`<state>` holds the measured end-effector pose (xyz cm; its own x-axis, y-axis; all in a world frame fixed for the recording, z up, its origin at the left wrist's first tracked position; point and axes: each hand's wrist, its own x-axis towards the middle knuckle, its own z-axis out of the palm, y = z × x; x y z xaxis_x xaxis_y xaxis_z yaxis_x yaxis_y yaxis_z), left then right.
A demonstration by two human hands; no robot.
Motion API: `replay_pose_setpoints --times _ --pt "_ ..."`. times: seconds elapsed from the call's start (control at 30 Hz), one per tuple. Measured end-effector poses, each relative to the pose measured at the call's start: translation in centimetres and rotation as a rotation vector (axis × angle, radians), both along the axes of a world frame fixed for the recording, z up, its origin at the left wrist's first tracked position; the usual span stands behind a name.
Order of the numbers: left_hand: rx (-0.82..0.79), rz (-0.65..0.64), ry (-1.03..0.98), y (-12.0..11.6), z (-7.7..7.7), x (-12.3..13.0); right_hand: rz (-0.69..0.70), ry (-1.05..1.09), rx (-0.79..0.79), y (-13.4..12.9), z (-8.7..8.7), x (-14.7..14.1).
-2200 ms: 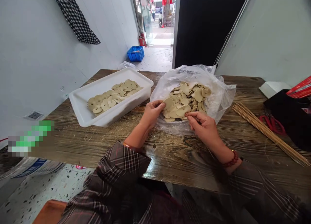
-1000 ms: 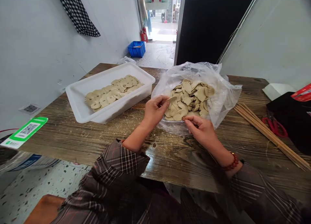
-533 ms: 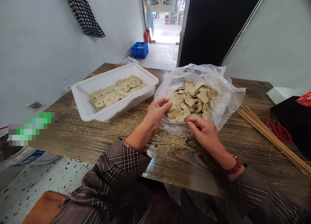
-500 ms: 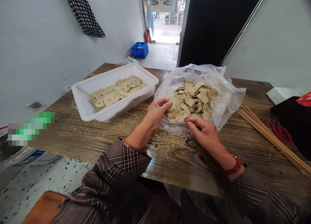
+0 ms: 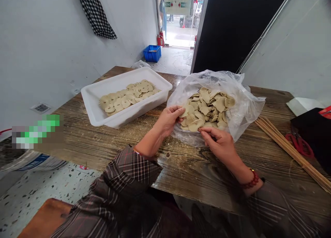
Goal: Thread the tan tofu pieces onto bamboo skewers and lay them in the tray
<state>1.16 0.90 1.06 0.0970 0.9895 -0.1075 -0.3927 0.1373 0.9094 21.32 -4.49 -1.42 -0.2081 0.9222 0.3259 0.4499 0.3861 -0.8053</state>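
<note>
My left hand [image 5: 169, 119] pinches a thin, round, beige slice [image 5: 186, 110] between thumb and fingers at the near left edge of a clear plastic bag [image 5: 248, 103]. Loose slices [image 5: 216, 103] of the same kind lie heaped in that bag. By the bag's near edge, my right hand [image 5: 218, 140] is closed, thumb against fingers, on a thin skewer [image 5: 200, 129]. Only a short bit of it shows, pointing at another slice [image 5: 196, 125]; whether it pierces that slice, I cannot tell. Left of the bag, a white tray [image 5: 126, 119] holds rows of slices [image 5: 129, 96] on skewers.
A bundle of bamboo skewers [image 5: 292, 152] lies at the right, beside red-handled scissors [image 5: 300, 145] and a black bag [image 5: 314, 127]. The wooden table's [image 5: 103, 148] front edge runs close to my body. A blue crate [image 5: 152, 53] stands on the floor near the doorway.
The whole view has shifted slightly to the right and down. Both hands keep nearly the same grips and places relative to the bag.
</note>
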Motion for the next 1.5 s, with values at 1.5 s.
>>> replay_pose_setpoints --times 1.5 --pt "0.288 0.157 0.678 -0.2 -0.5 0.5 -0.034 0.017 -0.06 0.1 0.3 -0.4"
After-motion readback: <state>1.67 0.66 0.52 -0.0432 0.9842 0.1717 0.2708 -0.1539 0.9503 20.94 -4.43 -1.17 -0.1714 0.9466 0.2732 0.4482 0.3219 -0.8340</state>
